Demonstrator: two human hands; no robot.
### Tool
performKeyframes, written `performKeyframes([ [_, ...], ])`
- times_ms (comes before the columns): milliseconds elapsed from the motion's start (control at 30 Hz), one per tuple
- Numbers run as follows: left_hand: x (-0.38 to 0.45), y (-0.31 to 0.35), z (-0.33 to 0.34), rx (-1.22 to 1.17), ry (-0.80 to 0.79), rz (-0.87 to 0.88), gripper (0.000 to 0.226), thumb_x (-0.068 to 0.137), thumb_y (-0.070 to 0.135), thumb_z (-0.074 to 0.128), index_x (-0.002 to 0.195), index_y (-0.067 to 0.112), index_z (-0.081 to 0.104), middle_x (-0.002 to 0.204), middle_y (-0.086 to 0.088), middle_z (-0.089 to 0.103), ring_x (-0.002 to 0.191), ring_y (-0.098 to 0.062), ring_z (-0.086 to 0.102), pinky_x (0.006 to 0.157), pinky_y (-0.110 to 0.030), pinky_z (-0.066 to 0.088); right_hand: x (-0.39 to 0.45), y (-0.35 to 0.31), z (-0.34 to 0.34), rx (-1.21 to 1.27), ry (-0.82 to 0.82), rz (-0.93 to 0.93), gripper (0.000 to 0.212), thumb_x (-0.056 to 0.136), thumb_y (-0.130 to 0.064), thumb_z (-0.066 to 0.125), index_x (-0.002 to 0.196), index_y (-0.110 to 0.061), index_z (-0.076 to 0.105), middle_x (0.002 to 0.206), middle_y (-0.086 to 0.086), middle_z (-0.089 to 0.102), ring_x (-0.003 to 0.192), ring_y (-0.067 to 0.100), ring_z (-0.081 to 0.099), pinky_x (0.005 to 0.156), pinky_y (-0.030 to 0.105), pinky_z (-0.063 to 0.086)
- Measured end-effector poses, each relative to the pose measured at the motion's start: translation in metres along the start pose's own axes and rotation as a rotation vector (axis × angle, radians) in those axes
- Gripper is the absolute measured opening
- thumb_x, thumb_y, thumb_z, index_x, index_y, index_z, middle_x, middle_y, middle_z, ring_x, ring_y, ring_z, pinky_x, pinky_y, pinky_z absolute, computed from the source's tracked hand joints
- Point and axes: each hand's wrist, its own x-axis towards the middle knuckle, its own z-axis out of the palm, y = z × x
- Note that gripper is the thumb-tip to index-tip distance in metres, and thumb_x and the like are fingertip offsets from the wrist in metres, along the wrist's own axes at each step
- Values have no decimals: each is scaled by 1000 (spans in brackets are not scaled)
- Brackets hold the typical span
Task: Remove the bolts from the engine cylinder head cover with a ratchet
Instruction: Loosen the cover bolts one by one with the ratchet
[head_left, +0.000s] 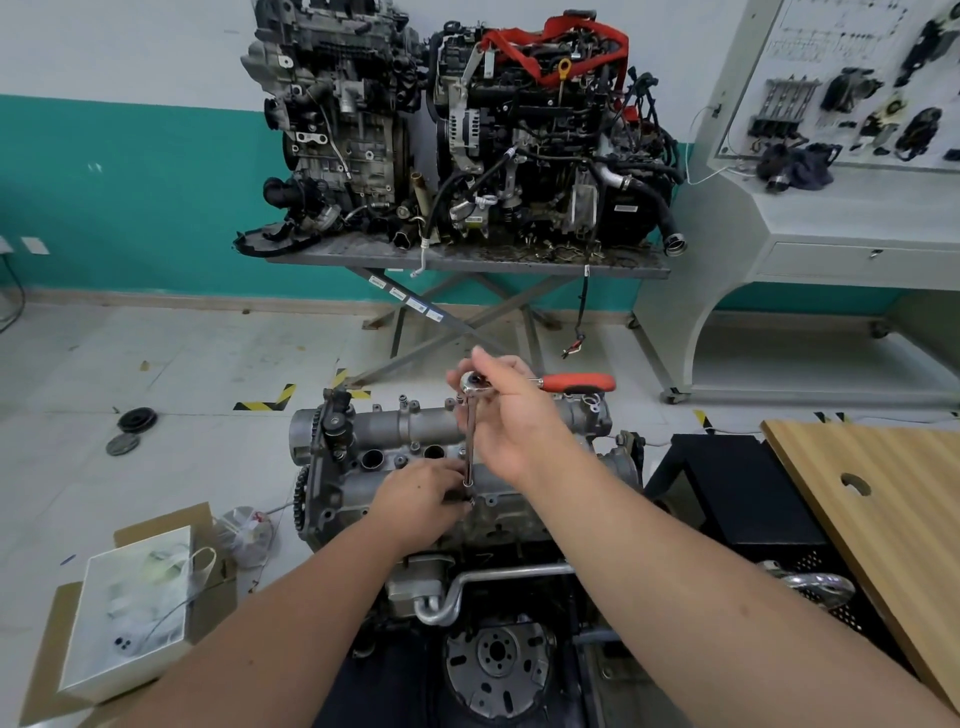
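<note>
At lower left, a white box (132, 621) holds bagged items too blurred to identify. The ratchet (524, 384) sits at frame centre above the cylinder head cover (415, 431): red handle pointing right, extension bar (470, 447) upright. The right hand (511, 415) pinches the ratchet head; the left hand (421, 499) grips the bar's lower end, hiding the bolt.

I see the cylinder head cover (415, 431) atop the engine before me, a cardboard box (124, 618) left, a wooden board (893, 499) right, and two engines on a scissor stand (467, 260) behind.
</note>
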Motion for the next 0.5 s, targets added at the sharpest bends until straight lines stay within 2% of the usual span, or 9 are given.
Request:
performKeyframes([
  [67, 0, -1, 0, 7, -6, -4, 23, 87, 39, 68, 97, 19, 75, 121, 20, 63, 112, -16, 57, 85, -31, 47, 2, 8, -8, -232, 28, -196, 9, 98, -27, 61, 97, -26, 69, 103, -9, 71, 97, 10, 63, 87, 32, 51],
  [133, 0, -1, -1, -6, -5, -5, 22, 86, 38, 68, 96, 20, 75, 115, 19, 65, 109, -16, 59, 84, -33, 49, -2, 17, -14, -650, -20, -475, 21, 100, -33, 56, 116, -36, 70, 128, -15, 62, 116, -1, 57, 102, 27, 46],
  [200, -1, 1, -1, -14, -9, -6, 26, 84, 36, 65, 99, 16, 75, 109, 10, 69, 104, -21, 63, 81, -33, 51, 1, 24, -20, -1054, -97, -906, 27, 98, -20, 59, 123, -22, 70, 139, -1, 57, 126, 15, 53, 104, 33, 45],
  [267, 0, 1, 1, -4, -26, -23, 37, 87, 37, 65, 115, 15, 70, 116, 1, 68, 110, -23, 63, 88, -36, 52, 4, 28, -22, -1360, -162, -1246, 34, 86, 5, 62, 115, -8, 73, 129, 12, 64, 116, 34, 58, 92, 48, 51],
  [333, 0, -1, 2, -65, -17, -33, 39, 88, 31, 69, 125, 19, 67, 127, 2, 65, 118, -19, 59, 98, -33, 48, 5, 24, -18, -1517, -213, -1357, 41, 77, 10, 54, 109, -5, 74, 112, 12, 70, 104, 36, 64, 79, 50, 54],
  [367, 0, 0, 2, -81, -1, -6, 35, 85, 25, 70, 120, 19, 70, 124, 4, 67, 116, -19, 60, 95, -25, 47, 4, 20, -15, -1577, -234, -1366, 42, 76, 5, 49, 108, -5, 74, 104, 11, 71, 97, 35, 65, 74, 47, 55],
  [433, -1, 1, 1, -55, 17, 36, 22, 80, 16, 71, 101, 15, 77, 107, 5, 71, 101, -20, 64, 77, -5, 38, 2, 11, -11, -1708, -262, -1329, 41, 77, -1, 50, 111, -4, 72, 94, 11, 69, 84, 34, 64, 66, 43, 53],
  [500, -2, 5, -2, -23, 29, 11, 13, 80, 18, 69, 91, 16, 75, 95, 8, 67, 95, -21, 63, 67, -12, 36, -1, 3, -10, -1833, -293, -1186, 42, 81, -9, 59, 122, -6, 67, 95, 12, 64, 81, 34, 60, 67, 42, 48],
])
